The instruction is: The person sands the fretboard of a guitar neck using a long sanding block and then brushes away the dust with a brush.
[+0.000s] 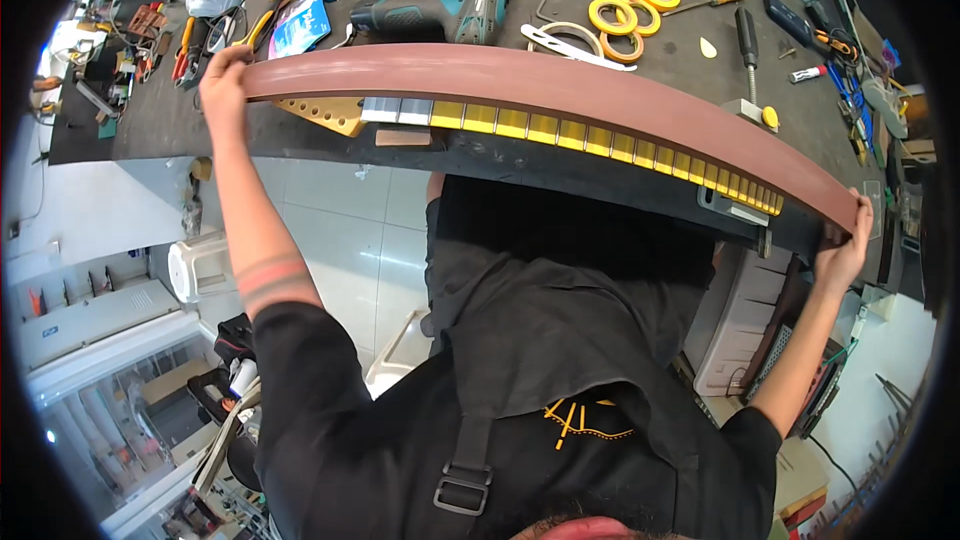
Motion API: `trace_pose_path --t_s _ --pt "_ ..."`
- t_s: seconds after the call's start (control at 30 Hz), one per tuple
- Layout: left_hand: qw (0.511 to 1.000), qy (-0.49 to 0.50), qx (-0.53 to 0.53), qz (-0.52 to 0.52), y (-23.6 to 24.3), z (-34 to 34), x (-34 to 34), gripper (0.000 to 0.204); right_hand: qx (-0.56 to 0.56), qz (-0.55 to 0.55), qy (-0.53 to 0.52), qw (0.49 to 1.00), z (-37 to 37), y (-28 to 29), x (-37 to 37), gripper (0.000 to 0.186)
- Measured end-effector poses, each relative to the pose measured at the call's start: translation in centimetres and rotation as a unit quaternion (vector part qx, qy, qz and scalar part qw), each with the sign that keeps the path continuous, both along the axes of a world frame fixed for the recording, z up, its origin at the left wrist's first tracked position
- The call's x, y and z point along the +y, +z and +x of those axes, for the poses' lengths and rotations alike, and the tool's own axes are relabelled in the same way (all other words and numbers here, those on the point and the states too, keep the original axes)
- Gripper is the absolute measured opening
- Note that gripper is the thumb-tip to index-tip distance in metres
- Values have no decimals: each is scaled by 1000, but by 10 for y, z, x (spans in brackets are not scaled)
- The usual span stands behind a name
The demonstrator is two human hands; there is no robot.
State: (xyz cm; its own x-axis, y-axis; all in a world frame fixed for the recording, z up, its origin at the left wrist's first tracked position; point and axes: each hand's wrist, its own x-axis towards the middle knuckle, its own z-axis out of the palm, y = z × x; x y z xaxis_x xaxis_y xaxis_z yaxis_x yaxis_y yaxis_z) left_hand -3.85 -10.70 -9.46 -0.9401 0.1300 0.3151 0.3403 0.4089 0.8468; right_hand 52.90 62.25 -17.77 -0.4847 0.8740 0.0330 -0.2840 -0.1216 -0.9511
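Observation:
A long, flat reddish-brown strip (520, 73), like a band of sandpaper, stretches across the view; the fisheye bends it. My left hand (224, 85) grips its left end, and the fingers of my right hand (848, 240) close round its right end. Just on the near side of the strip lies a guitar neck (530, 128), partly covered by it. Yellow masking fills the spaces between the frets, with a few silvery spaces at the left. Holes show in the pale wooden headstock (325, 113). I cannot tell whether strip and neck touch.
Beyond the strip, a teal and black power drill (450, 10) lies on the dark workbench (130, 125). Several rolls of yellow tape (640, 15), a white curved tool (575, 47) and a wooden-handled screwdriver (715, 0) lie farther right. A clamp (748, 50) stands near the right end.

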Motion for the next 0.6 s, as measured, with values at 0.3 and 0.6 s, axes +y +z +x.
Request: trace_pose_path --t_s 0.3,0.6 --pt "989 -133 60 -8 -21 86 156 23 -66 54 -187 979 140 16 143 44" --pt "995 2 99 -28 -31 15 63 28 -64 66 -65 994 54 14 43 41"
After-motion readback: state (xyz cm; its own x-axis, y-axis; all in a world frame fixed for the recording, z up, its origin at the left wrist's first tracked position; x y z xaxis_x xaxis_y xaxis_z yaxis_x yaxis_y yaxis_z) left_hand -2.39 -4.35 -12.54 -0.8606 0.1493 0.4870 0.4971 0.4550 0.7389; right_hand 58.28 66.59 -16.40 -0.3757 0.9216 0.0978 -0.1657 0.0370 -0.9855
